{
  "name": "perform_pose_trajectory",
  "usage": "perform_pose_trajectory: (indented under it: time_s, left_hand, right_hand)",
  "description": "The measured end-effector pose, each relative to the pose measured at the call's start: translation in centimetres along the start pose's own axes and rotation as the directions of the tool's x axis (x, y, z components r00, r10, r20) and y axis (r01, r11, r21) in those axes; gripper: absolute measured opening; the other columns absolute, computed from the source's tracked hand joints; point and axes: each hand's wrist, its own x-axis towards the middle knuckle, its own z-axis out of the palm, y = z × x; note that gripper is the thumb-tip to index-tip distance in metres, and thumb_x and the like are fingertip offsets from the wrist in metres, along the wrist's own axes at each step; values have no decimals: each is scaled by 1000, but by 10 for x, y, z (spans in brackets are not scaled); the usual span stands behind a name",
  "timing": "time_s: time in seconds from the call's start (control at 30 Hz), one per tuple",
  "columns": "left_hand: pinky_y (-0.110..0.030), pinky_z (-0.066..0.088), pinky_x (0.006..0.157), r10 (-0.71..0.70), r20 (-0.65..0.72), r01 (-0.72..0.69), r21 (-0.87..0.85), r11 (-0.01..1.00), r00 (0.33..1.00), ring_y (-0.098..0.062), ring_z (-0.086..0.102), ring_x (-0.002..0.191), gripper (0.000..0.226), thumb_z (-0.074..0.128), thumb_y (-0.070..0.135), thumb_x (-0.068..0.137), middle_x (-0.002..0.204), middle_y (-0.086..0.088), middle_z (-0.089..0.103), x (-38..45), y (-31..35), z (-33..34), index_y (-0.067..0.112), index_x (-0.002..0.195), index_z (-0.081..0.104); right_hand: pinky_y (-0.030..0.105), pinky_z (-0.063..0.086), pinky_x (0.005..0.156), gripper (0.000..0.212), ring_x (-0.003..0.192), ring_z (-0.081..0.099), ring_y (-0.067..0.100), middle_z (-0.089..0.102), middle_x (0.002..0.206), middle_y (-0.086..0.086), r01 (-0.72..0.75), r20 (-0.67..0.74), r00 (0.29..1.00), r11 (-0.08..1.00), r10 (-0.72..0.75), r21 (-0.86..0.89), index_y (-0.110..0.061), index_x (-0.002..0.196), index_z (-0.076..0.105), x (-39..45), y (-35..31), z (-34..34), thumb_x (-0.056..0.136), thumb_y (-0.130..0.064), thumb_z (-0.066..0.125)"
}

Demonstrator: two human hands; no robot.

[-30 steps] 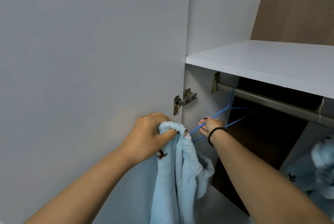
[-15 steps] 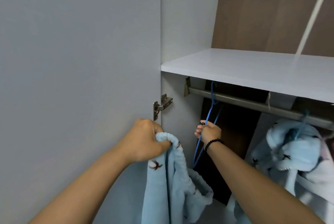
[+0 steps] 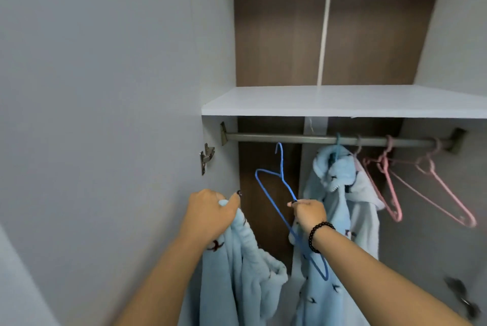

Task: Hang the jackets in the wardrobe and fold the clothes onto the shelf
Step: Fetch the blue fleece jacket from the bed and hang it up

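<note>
One light blue jacket [image 3: 340, 188] already hangs on the rail [image 3: 290, 138]; the shelf [image 3: 342, 101] above shows no folded clothes, so most of the work seems left. The left hand [image 3: 210, 209] grips a second blue jacket [image 3: 237, 273] by its collar, and the right hand [image 3: 309, 211] holds a blue hanger [image 3: 279, 194] just below the rail. Three pink hangers [image 3: 390, 180] hang bare.
</note>
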Motion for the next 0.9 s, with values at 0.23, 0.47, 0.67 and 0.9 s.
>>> perform_pose_trajectory:
  time_s: [0.23,0.47,0.67,0.9]
  left_hand:
    - [-21,22,42,80,224,-104,98,990,971,-12,25,45,49,67,19,69,44,1,26,-19,2,19,13,44,25]
    - [-25,20,47,239,552,-474,332,816,799,-14,19,49,48,62,20,74,48,-3,20,-20,4,14,11,45,24]
    - [-26,32,48,145,613,-496,453,741,776,-18,39,54,46,68,31,76,51,-1,33,-9,10,-1,14,46,36]
    - [-31,30,52,126,622,-514,496,700,773,-16,30,52,57,69,43,78,50,-3,30,-4,17,-17,11,47,33]
  right_hand:
    - [15,37,47,25,50,47,9,53,55,-2,237,66,971,891,-230,-387,-10,67,66,-74,0,-97,88,-6,54]
    - [29,45,60,25,56,51,14,63,66,-9,404,288,911,779,-296,-479,-4,80,69,-101,-24,-170,94,-5,48]
    - [17,34,55,28,55,39,9,48,58,1,479,400,863,753,-309,-452,-10,69,68,-121,-46,-205,93,-11,55]
    - [8,32,46,30,42,35,3,40,44,-6,549,508,798,739,-323,-392,-4,70,68,-127,-50,-238,95,-11,53]
